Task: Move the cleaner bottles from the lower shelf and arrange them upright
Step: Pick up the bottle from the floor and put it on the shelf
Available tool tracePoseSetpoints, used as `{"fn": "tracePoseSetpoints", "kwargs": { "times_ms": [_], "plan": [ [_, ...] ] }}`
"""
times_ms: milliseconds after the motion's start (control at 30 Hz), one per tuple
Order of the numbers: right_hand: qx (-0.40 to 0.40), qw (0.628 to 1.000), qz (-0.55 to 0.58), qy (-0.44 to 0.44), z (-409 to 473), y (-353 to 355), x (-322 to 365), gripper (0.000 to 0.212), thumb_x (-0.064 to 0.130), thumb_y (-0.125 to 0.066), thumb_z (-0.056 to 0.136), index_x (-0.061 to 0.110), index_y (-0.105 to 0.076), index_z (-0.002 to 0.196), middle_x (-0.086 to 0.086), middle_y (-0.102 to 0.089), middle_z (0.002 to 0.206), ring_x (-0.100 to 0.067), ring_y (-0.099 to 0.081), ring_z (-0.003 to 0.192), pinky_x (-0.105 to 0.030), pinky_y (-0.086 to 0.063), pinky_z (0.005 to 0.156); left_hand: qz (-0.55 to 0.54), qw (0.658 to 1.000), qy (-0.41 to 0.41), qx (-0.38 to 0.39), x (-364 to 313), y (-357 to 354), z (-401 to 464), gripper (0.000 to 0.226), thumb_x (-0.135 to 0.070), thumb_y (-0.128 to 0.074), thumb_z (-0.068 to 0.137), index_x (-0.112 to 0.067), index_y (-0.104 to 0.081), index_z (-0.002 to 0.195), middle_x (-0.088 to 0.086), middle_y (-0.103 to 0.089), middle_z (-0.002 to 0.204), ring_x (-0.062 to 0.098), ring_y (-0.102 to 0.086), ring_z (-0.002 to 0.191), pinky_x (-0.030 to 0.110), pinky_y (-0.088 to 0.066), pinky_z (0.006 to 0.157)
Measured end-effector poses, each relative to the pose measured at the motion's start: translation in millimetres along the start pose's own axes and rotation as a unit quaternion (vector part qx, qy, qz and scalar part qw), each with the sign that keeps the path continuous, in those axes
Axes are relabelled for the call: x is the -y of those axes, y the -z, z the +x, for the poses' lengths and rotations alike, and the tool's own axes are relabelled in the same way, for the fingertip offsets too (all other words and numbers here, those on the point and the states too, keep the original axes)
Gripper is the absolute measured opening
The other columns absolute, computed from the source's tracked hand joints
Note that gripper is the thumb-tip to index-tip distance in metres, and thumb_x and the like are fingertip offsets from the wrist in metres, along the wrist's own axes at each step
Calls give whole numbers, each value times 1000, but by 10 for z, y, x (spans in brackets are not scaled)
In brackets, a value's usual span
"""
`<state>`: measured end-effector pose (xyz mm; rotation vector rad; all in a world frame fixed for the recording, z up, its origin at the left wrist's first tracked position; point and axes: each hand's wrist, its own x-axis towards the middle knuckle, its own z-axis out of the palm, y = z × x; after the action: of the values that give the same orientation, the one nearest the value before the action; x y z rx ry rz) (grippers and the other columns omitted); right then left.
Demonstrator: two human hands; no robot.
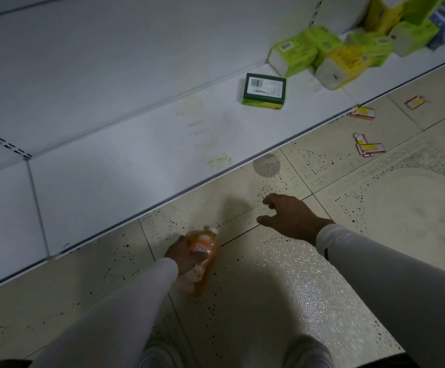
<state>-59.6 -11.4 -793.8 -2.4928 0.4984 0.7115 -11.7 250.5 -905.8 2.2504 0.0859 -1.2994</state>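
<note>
An orange cleaner bottle (202,258) with a white cap is over the tiled floor, just in front of the lower shelf (136,160). My left hand (182,257) grips it around the middle, cap pointing up toward the shelf edge. Off to the right, my right hand (287,216) hovers above the floor with fingers loosely spread and nothing in it. Both arms wear white sleeves. The stretch of shelf nearest my hands carries no bottles.
A dark green box (265,91) lies on the shelf further right. Green and yellow tissue packs (330,54) are piled at the far right of the shelf. Small red and yellow packets (367,147) lie scattered on the floor.
</note>
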Motion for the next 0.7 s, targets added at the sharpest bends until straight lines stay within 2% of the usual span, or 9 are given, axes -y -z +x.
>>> {"fn": "tracePoseSetpoints", "kwargs": {
  "times_ms": [100, 167, 267, 400, 500, 633, 700],
  "plan": [
    [0, 1000, 2, 7, -31, 3, -7, 60, 46, -64, 87, 18, -47, 137, -6, -57, 133, -22, -58, 114, -38, -48, 97, 16, 998, -5, 57, -14, -1, 58, 75, -46, -79, 68, -30, -47, 133, 3, -60, 122, 25, -59, 108, 46, -50, 96],
    [-4, 1000, 1, 10, -60, 26, -24, 60, 46, -64, 87, 18, -47, 137, -5, -57, 133, -22, -57, 115, -37, -48, 98, 31, 996, -17, 76, -12, -53, 55, 73, -48, -82, 62, -33, -50, 126, -1, -62, 118, 22, -60, 106, 46, -50, 96],
    [-13, 1000, -5, 11, -115, 93, -52, 60, 47, -64, 87, 18, -47, 137, -5, -57, 134, -22, -56, 117, -36, -46, 98, 31, 998, -38, 48, -11, -98, -1, 76, -56, -83, 51, -34, -56, 118, -6, -65, 110, 17, -62, 99, 43, -53, 92],
    [-8, 1000, 12, 7, -307, 324, 45, 60, 44, -64, 88, 16, -46, 138, -5, -55, 136, -22, -56, 118, -35, -46, 98, -10, 996, -85, 16, -275, 86, -315, 71, -47, -88, 53, -29, -54, 112, -6, -65, 105, 14, -63, 95, 39, -56, 85],
    [-8, 1000, 12, 9, -604, 697, 222, 60, 45, -63, 89, 16, -46, 138, -6, -56, 135, -21, -55, 119, -32, -44, 97, -37, 991, -128, -6, -667, 361, -787, 61, -39, -88, 60, -27, -53, 108, -4, -65, 105, 13, -63, 94, 34, -56, 81],
    [-25, 999, 27, 6, -1176, 1500, 541, 61, 47, -61, 89, 17, -44, 139, -5, -54, 137, -21, -52, 123, -30, -41, 97, -67, 985, -158, -13, -1238, 844, -1698, 61, -32, -89, 61, -25, -54, 110, -1, -66, 109, 17, -64, 99, 41, -56, 87],
    [-40, 999, 35, 6, -1502, 1965, 725, 62, 48, -61, 89, 17, -44, 140, -5, -52, 138, -22, -51, 124, -29, -40, 99, -80, 982, -170, -16, -1528, 1106, -2241, 61, -35, -90, 57, -26, -56, 106, -2, -68, 106, 17, -66, 97, 43, -57, 86]
  ]
}}
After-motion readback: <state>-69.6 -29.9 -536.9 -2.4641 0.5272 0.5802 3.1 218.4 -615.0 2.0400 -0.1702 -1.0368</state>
